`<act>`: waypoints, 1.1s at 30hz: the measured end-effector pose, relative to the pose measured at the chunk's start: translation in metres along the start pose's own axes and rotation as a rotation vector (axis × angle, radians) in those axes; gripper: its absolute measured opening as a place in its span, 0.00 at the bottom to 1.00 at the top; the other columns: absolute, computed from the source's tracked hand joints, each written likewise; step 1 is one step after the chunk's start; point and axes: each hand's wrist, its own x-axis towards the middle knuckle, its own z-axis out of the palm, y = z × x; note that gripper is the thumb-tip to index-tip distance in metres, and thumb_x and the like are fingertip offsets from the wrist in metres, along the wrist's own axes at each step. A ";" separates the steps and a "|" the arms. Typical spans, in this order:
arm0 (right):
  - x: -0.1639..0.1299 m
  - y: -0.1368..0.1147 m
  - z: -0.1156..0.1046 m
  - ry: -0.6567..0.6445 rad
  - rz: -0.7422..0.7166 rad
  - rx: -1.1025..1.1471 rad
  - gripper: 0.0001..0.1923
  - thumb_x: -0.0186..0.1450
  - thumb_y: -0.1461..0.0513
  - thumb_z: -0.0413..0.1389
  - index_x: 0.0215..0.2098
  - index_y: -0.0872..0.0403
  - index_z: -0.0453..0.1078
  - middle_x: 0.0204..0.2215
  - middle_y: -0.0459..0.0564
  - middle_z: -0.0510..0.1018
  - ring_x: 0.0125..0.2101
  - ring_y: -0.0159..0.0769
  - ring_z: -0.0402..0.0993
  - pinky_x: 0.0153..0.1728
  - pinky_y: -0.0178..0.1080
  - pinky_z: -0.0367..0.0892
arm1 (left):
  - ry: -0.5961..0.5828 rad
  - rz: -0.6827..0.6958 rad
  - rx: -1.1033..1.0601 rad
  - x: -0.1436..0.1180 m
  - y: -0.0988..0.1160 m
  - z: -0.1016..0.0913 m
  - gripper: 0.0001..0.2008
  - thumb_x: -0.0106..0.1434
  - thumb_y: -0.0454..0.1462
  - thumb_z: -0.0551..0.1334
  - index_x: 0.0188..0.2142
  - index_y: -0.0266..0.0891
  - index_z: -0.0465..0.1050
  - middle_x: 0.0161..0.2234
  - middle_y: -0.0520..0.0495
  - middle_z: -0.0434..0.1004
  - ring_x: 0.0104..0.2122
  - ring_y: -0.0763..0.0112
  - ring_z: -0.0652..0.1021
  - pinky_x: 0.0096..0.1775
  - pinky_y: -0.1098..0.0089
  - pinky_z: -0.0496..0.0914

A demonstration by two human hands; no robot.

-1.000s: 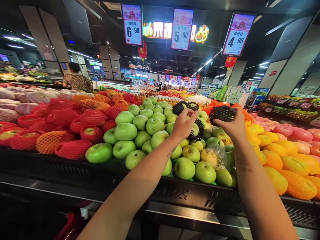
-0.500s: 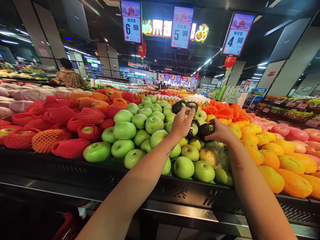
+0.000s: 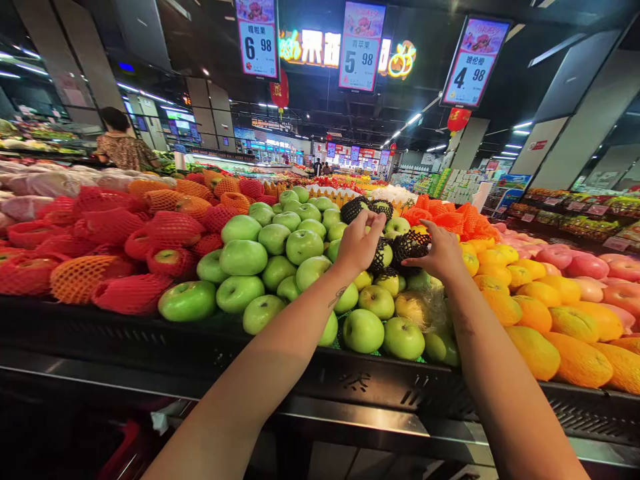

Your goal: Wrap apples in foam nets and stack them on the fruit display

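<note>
Both hands reach over a heap of green apples (image 3: 243,257). My left hand (image 3: 358,245) hovers beside apples in black foam nets, its fingers loosely bent and slightly apart, with nothing visible in them. One black-netted apple (image 3: 384,254) shows just right of that hand, and another black-netted fruit (image 3: 354,209) lies behind it. My right hand (image 3: 442,252) has thumb and fingers spread around the near side of a dark-netted fruit (image 3: 410,247); a gap shows between the hand and the fruit. Below it sits a yellowish fruit in clear plastic (image 3: 415,308).
Red-netted apples (image 3: 131,297) are piled left, oranges (image 3: 537,353) right, and pink fruit (image 3: 587,265) beyond them. A black crate edge (image 3: 357,381) runs along the front. Price screens (image 3: 363,47) hang overhead. A person (image 3: 123,141) stands at the far left.
My right hand has opened and drawn off the black-netted fruit, which stays on the heap. My left hand's thumb and finger have parted a little. The view has shifted slightly.
</note>
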 end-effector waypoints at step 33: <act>-0.004 -0.036 -0.020 -0.002 0.120 0.254 0.17 0.58 0.47 0.61 0.28 0.53 0.78 0.22 0.50 0.80 0.24 0.41 0.74 0.28 0.41 0.65 | -0.380 0.115 0.650 -0.006 -0.007 -0.002 0.15 0.59 0.27 0.58 0.30 0.43 0.83 0.38 0.46 0.81 0.40 0.63 0.79 0.47 0.65 0.73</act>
